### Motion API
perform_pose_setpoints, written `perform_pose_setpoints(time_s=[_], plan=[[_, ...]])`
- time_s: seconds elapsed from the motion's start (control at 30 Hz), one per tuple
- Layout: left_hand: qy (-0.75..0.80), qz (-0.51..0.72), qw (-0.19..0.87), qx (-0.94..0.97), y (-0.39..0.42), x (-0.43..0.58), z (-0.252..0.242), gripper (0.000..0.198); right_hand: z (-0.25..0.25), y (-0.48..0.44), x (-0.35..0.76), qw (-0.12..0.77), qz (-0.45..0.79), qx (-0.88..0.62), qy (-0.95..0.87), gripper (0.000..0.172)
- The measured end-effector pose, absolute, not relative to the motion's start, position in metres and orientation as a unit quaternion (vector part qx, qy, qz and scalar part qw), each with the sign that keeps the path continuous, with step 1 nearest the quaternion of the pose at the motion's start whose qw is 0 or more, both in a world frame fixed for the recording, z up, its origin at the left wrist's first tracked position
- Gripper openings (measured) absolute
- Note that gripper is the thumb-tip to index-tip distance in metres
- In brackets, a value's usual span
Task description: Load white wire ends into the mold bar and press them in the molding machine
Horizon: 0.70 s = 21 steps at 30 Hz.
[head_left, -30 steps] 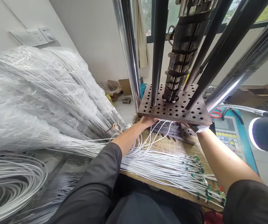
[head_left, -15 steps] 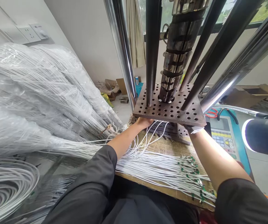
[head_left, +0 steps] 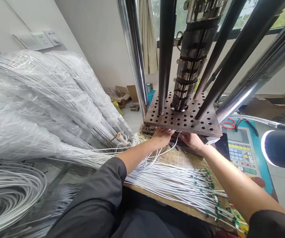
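That tall press (head_left: 190, 67) has its holed plate (head_left: 182, 125) right above both hands, so I'd get fingers clear before running it. Table (head_left: 179, 161) next: white cable bundle (head_left: 162, 175) laid across it, near side. Left hand (head_left: 163, 136) and right hand (head_left: 191, 140) meet under the plate's front edge, fingertips hidden, can't tell if they're gripping. Loose cables (head_left: 175, 145) curve up to them; keep those uncrossed imo.

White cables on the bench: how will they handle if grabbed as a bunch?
Probably bendy but springy: the cables run in long lines, yet a few arc smoothly up toward the plate. Likely to splay, since they fan out; green-marked ends may snag where they overlap.
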State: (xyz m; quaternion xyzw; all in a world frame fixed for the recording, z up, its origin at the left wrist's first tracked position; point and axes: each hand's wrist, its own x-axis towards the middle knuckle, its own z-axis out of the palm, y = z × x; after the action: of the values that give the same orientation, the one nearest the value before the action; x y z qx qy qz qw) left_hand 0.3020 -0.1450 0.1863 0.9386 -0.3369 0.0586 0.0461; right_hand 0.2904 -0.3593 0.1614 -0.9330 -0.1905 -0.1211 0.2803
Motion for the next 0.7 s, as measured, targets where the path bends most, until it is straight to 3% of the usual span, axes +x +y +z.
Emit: perform_pose_setpoints(time_s=[0.33,0.57,0.7], plan=[[-0.328,0.088,0.073,0.938,-0.128,0.301,0.186,0.03,0.179,-0.351,0.275,0.326,-0.065,-0.919,-0.212,0.048],[-0.347,0.089,0.04,0.933,-0.125,0.31,0.177,0.025,0.19,-0.33,0.284,0.191,-0.077,-0.938,-0.277,0.058],[-0.342,0.107,0.093,0.929,-0.114,0.306,0.173,0.028,0.188,-0.33,0.287,0.187,-0.08,-0.938,-0.281,0.06]])
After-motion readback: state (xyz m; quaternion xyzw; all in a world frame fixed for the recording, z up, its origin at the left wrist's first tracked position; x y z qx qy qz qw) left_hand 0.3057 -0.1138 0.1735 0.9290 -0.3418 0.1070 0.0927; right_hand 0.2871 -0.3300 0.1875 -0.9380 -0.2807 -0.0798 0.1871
